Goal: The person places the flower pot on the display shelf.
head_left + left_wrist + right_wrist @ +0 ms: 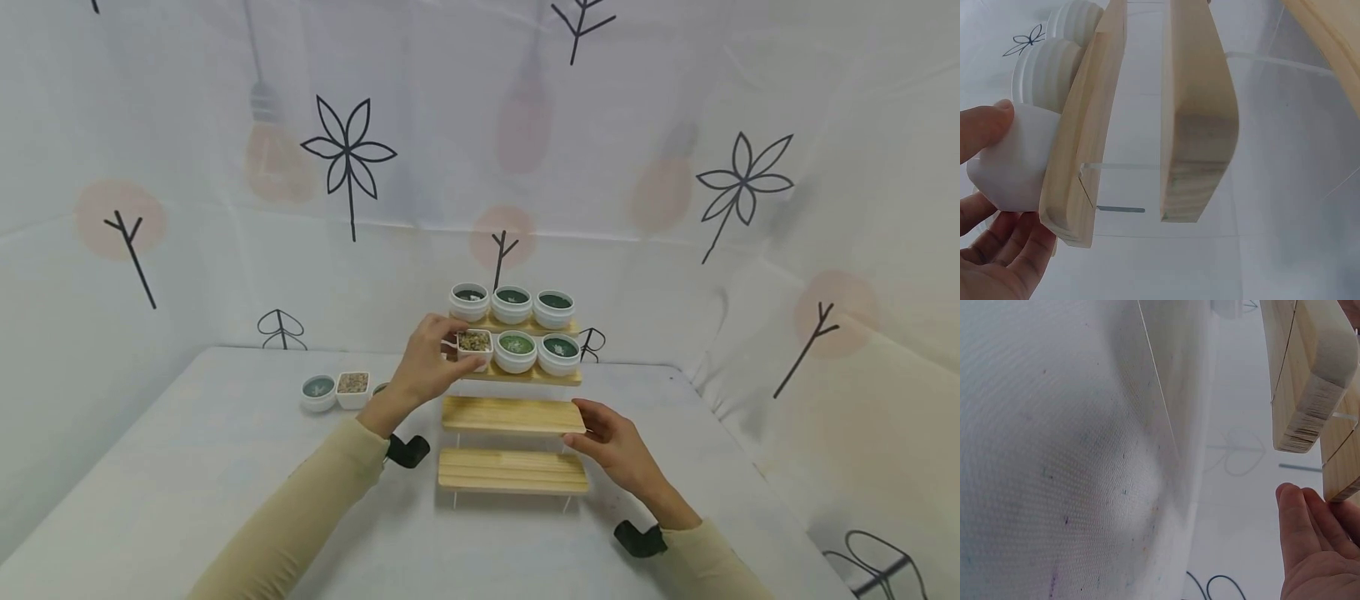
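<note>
My left hand [429, 360] grips a small square white bowl [1017, 156] of dried greenish-brown bits at the left end of the second shelf from the top [517, 377], thumb on the near side and fingers around the far side. Beside that bowl stand two round white bowls with green contents, a lighter one [516, 343] and a darker one [559, 347]. At the right end of the bare third shelf [510, 414], my right hand [617, 446] holds the board, fingers at its back corner and thumb at the front edge.
Three round white bowls [512, 297] line the top shelf. The lowest board [513, 472] is bare. On the white table [187, 467], left of the stand, sit a round bowl [318, 388], a square bowl [352, 383] and one partly hidden by my left wrist. A patterned cloth hangs behind.
</note>
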Action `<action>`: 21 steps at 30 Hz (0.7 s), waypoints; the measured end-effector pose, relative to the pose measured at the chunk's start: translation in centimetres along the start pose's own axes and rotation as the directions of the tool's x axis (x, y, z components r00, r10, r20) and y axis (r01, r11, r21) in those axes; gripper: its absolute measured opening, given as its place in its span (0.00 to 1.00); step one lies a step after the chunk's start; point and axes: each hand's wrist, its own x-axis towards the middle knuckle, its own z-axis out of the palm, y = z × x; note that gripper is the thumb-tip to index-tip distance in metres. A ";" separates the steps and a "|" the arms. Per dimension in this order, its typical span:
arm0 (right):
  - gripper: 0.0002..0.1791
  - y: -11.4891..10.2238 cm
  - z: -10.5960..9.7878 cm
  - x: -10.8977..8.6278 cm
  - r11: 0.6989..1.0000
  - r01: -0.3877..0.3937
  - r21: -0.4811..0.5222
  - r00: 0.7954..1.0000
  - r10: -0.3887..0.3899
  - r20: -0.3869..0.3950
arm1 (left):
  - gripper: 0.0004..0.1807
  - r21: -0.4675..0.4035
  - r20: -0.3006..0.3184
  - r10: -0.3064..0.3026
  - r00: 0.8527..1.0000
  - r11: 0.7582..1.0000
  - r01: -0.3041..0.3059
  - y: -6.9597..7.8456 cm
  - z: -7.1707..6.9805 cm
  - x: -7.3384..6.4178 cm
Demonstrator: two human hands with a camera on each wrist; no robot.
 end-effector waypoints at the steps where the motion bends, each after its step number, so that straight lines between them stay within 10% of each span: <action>1: 0.34 0.0 0.0 0.0 1.000 0.002 0.001 1.000 -0.002 0.001 | 0.27 -0.001 -0.001 -0.004 1.000 1.000 0.004 0.0 0.0 0.0; 21: 0.33 -0.3 -0.1 -0.1 1.000 0.017 0.026 1.000 -0.017 0.007 | 0.30 0.081 -0.015 0.050 0.999 0.996 -0.049 -0.6 -1.4 -1.5</action>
